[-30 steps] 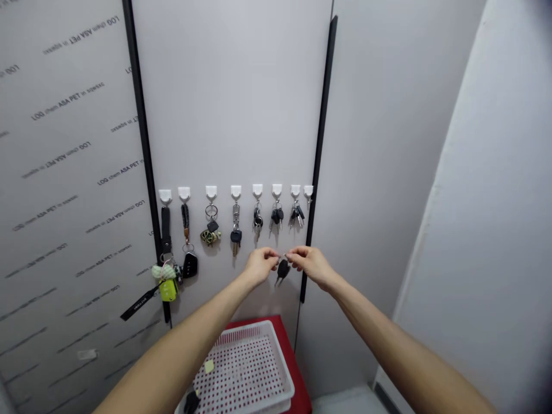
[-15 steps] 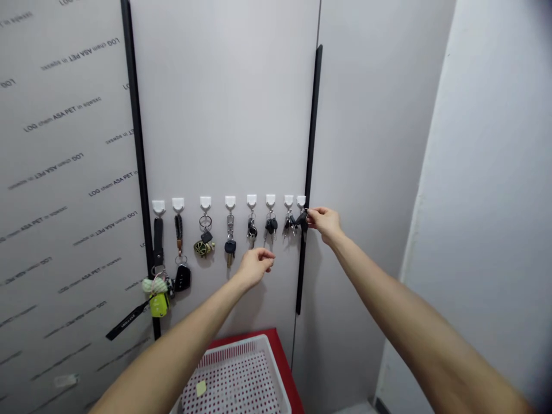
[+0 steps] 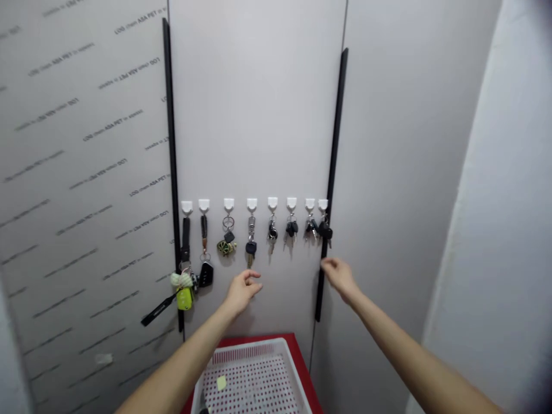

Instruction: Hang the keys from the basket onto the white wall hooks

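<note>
Black key [image 3: 326, 232] hung on end hook [image 3: 323, 204], right hand [image 3: 340, 276] lowered — empty

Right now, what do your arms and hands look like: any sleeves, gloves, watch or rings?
Both are bare. The left hand and right hand wear no gloves, and the left forearm and right forearm show no sleeve, watch or band up to the picture's edge. Rings are too small to tell.

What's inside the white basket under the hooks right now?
Inside the white basket, a small yellow-green scrap lies on the perforated floor. A dark item shows at the frame's lower edge, too cut off to identify. The left forearm hides the near-left edge.
</note>
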Motion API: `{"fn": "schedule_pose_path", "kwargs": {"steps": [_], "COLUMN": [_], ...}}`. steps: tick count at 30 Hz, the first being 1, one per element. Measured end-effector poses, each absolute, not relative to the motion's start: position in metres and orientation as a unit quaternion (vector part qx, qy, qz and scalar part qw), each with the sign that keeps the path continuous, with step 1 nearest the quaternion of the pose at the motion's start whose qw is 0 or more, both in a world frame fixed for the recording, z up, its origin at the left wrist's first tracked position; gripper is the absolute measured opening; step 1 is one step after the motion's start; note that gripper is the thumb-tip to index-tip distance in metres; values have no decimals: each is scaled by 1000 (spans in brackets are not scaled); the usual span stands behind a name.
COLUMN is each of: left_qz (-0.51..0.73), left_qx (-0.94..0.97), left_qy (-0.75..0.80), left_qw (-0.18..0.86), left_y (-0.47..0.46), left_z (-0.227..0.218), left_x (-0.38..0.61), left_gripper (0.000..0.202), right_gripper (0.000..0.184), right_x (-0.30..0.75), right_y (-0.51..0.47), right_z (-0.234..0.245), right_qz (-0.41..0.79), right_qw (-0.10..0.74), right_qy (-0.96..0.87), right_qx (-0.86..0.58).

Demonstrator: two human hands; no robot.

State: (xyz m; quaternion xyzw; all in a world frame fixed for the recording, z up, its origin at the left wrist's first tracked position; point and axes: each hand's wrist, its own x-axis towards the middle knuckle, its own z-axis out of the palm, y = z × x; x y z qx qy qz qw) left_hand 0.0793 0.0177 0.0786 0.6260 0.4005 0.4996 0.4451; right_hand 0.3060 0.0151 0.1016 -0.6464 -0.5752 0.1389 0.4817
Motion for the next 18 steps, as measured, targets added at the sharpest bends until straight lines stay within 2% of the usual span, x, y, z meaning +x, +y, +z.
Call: {"fn": "schedule_pose_path", "kwargs": {"steps": [1,2,4,5,8,12,14,18], "left_qz": [510,521,550,568,624,681,687,675], "left_qx": [612,600,585,585,599,615,621,628], "left_qy": [411,418,414,401,334,254,247,257], "left_qw": [443,440,428,418,376,305,285,291], "left_y": [18,17,11,7,-12,-38,-45,-44], "left_z": [72,67,66,71,102,150,163,168], "left_x": [71,64,51,46,35,28,26,23], "left_gripper": [22,27,39,45,63,74,77,77], "right_gripper": [14,12,25,37,62,68,70,70], "right_x": [296,284,256,241,197,156,144,136], "right_y": [11,8,2,-1,-12,-28,-32,-30], "right_z": [84,69,53,53,87,148,163,167], "right_qz": [173,228,290,303,274,227,227,238], "right_qw": [440,363,283,276,393,574,614,616], "right_qy": [-601,-642,-708,-734,-767,-740,-721,-718], "right_qx": [-645,-636,-579,-541,-426,-268,-226,-220]}}
